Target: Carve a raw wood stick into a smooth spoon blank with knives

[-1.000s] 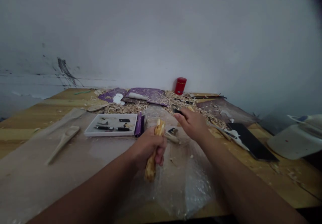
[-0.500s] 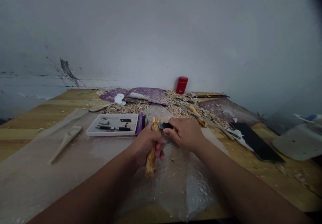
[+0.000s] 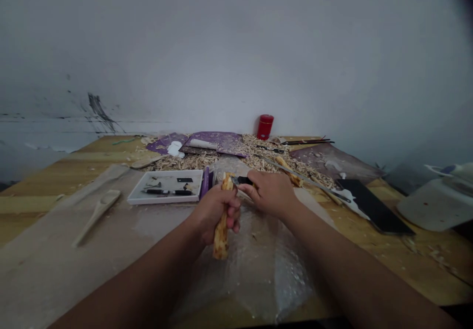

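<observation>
My left hand is wrapped round a rough, yellow-brown stick of wood, whose lower end points toward me. In my right hand is a knife with a dark handle; its short blade meets the top of the stick, just above my left fingers. The right fingers hide most of the handle. Left of my hands a white tray holds a black pen-like tool and small dark pieces. A wooden spoon lies further left.
Wood shavings heap along the back, with purple sheets and a red can by the wall. To the right lie another wood piece, a long thin metal strip and a black slab. Plastic sheeting covers the table's middle.
The knife blade has shifted slightly up and left across the top of the stick. Both hands keep their grip, and the whole view has moved a little.
</observation>
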`<state>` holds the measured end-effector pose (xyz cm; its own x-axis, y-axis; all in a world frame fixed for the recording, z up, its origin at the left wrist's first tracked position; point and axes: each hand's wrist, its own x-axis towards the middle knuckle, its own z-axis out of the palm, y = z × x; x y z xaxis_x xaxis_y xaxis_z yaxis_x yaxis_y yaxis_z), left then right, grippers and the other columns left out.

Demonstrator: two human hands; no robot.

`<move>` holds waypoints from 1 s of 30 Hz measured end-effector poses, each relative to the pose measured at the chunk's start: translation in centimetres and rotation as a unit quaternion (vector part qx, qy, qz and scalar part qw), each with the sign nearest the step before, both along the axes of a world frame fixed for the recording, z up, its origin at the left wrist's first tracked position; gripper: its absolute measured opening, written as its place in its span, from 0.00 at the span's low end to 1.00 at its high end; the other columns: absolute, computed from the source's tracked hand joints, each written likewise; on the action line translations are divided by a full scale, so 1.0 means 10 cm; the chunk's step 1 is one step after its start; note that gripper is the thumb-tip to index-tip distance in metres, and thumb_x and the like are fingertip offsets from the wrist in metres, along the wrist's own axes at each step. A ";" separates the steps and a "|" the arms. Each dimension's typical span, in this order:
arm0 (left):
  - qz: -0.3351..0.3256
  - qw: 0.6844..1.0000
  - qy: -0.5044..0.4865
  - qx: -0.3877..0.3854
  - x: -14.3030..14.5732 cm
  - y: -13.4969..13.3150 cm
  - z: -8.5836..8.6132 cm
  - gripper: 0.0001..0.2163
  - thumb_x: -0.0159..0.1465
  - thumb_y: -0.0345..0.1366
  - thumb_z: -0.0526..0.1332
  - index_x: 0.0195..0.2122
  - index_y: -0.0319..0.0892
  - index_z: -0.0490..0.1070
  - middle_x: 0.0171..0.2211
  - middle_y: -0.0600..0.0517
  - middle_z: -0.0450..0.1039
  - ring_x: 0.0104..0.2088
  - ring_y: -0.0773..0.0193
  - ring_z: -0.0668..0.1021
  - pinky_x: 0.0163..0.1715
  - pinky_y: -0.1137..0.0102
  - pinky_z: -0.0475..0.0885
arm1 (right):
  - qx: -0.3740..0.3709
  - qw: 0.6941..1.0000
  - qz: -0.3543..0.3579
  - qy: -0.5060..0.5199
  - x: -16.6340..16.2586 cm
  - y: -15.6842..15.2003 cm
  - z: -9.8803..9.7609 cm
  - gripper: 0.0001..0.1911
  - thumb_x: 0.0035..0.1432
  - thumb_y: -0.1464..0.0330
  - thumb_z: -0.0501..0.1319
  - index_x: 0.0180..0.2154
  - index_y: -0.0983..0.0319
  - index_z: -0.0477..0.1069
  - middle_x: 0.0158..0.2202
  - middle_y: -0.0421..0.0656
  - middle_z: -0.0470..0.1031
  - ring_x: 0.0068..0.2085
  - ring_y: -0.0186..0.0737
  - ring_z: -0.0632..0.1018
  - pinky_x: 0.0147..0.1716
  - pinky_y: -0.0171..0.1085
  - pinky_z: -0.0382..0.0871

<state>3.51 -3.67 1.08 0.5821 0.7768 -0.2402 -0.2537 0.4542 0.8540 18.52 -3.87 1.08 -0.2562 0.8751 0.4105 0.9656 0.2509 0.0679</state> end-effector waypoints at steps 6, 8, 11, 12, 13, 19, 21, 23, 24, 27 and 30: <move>-0.002 1.000 -0.004 -0.015 0.00 0.02 0.00 0.04 0.44 0.25 0.51 0.22 0.40 0.58 0.08 0.61 0.53 0.07 0.75 0.57 0.09 0.76 0.62 | -0.021 1.000 -0.012 -0.008 -0.01 0.02 0.03 0.28 0.56 0.49 0.35 0.32 0.59 0.65 0.28 0.41 0.73 0.28 0.37 0.72 0.20 0.33 0.43; -0.003 1.000 -0.007 -0.024 0.00 0.02 -0.01 0.05 0.44 0.25 0.50 0.23 0.40 0.58 0.08 0.62 0.52 0.07 0.75 0.56 0.09 0.75 0.62 | -0.023 1.000 -0.016 -0.010 -0.01 0.02 0.03 0.28 0.56 0.49 0.35 0.32 0.59 0.65 0.28 0.41 0.73 0.27 0.37 0.72 0.20 0.33 0.44; -0.003 0.999 -0.009 -0.039 0.00 0.04 -0.01 0.06 0.44 0.25 0.50 0.23 0.40 0.59 0.08 0.61 0.52 0.07 0.75 0.56 0.09 0.76 0.61 | -0.027 0.999 -0.023 -0.014 -0.02 0.01 0.03 0.29 0.56 0.49 0.34 0.33 0.59 0.66 0.28 0.42 0.73 0.27 0.37 0.72 0.21 0.33 0.46; -0.003 0.999 -0.009 -0.042 0.00 0.05 -0.01 0.05 0.44 0.25 0.50 0.23 0.40 0.59 0.08 0.61 0.52 0.07 0.75 0.56 0.09 0.76 0.61 | -0.029 0.999 -0.025 -0.015 -0.03 0.00 0.02 0.29 0.56 0.49 0.34 0.33 0.59 0.66 0.28 0.42 0.73 0.28 0.37 0.72 0.21 0.33 0.47; -0.003 0.999 -0.009 -0.045 0.00 0.05 -0.01 0.05 0.44 0.25 0.50 0.22 0.40 0.59 0.08 0.61 0.52 0.07 0.75 0.56 0.09 0.75 0.61 | -0.031 0.999 -0.027 -0.015 -0.04 0.00 0.02 0.29 0.56 0.49 0.34 0.33 0.59 0.66 0.28 0.43 0.73 0.28 0.38 0.72 0.21 0.33 0.48; -0.026 0.999 -0.025 -0.028 0.02 -0.02 -0.01 0.06 0.43 0.24 0.50 0.21 0.41 0.56 0.08 0.61 0.53 0.07 0.75 0.56 0.08 0.76 0.61 | -0.038 0.997 -0.068 -0.008 0.08 0.07 0.02 0.31 0.54 0.48 0.33 0.34 0.58 0.66 0.29 0.44 0.74 0.27 0.39 0.72 0.22 0.33 0.51; -0.050 0.998 -0.027 0.008 0.02 -0.08 -0.01 0.07 0.42 0.23 0.50 0.21 0.41 0.54 0.07 0.62 0.54 0.06 0.74 0.56 0.08 0.75 0.60 | -0.029 0.989 -0.144 0.008 0.23 0.12 0.05 0.30 0.55 0.48 0.34 0.34 0.58 0.67 0.28 0.45 0.74 0.27 0.40 0.72 0.22 0.33 0.50; -0.058 0.997 -0.024 0.037 0.02 -0.11 -0.01 0.07 0.42 0.23 0.50 0.21 0.42 0.54 0.07 0.62 0.55 0.06 0.74 0.56 0.08 0.75 0.60 | 0.003 0.980 -0.195 0.029 0.36 0.13 0.08 0.30 0.56 0.50 0.34 0.34 0.59 0.67 0.28 0.46 0.74 0.27 0.40 0.72 0.22 0.34 0.49; -0.062 0.997 -0.019 0.041 0.01 -0.11 -0.02 0.07 0.42 0.23 0.51 0.21 0.42 0.54 0.07 0.62 0.55 0.06 0.74 0.56 0.08 0.75 0.61 | 0.019 0.981 -0.187 0.039 0.40 0.13 0.10 0.29 0.56 0.50 0.34 0.34 0.59 0.67 0.28 0.45 0.73 0.28 0.40 0.72 0.22 0.33 0.49; -0.057 0.997 -0.004 0.047 -0.01 -0.08 -0.03 0.07 0.43 0.24 0.51 0.21 0.42 0.54 0.08 0.62 0.55 0.06 0.74 0.57 0.09 0.74 0.62 | 0.027 0.993 -0.103 0.046 0.33 0.06 0.10 0.28 0.57 0.51 0.35 0.32 0.60 0.66 0.27 0.43 0.73 0.28 0.38 0.71 0.22 0.33 0.47; -0.035 0.998 0.023 0.056 -0.01 -0.04 -0.03 0.08 0.42 0.24 0.51 0.22 0.42 0.54 0.07 0.62 0.55 0.06 0.74 0.57 0.10 0.74 0.62 | 0.006 0.999 -0.025 0.029 0.16 0.00 0.06 0.28 0.56 0.51 0.36 0.30 0.61 0.66 0.26 0.42 0.72 0.27 0.36 0.70 0.22 0.33 0.45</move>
